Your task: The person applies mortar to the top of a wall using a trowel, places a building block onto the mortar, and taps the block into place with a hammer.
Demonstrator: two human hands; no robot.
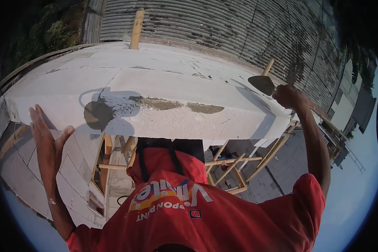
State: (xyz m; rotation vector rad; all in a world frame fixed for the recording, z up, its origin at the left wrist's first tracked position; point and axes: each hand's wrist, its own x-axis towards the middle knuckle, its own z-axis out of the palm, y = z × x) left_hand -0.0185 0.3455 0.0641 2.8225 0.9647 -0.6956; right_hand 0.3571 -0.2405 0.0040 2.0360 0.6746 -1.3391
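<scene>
My right hand [290,96] grips the handle of a pointing trowel [261,85], raised above the right end of a pale block wall [189,126]. The trowel's dark blade points left. At the wall's left end, my left hand [47,147] is open with fingers spread, by the near face; whether the palm presses on it I cannot tell. Between my hands, a round patch of wet grey mortar [98,115] sits at a vertical joint. A thin mortar streak [164,103] runs right from it along the wall's upper edge. My shadow falls around the patch.
One bamboo pole [137,31] stands up behind the wall, and another pole [268,67] rises near the trowel. Beyond lies a corrugated roof [189,19]. Below me are bamboo framing [239,178] and a lower block wall [73,168], with a drop beneath the wall's near edge.
</scene>
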